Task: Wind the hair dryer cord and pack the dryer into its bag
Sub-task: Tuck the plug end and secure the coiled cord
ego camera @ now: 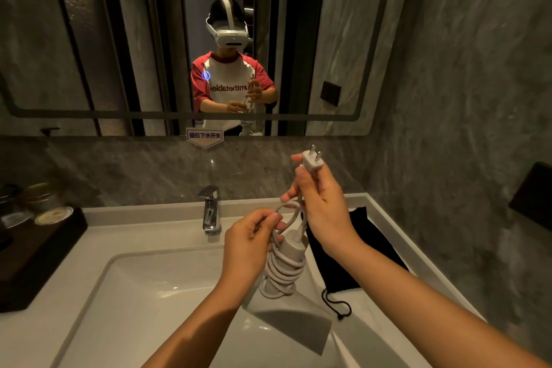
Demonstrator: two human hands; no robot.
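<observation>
White plug (312, 161) in right hand's (324, 203) grip; left hand (249, 237) pinches one cord (283, 269).

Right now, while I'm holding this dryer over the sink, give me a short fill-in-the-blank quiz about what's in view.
1. The right hand holds the white ____ with its prongs pointing up.
2. The cord is coiled around the dryer's ____, steadied by the left hand.
3. The black drawstring bag lies on the counter to the ____ of the basin.
4. The chrome faucet stands behind the ____.

Missing words: plug; handle; right; basin
</observation>
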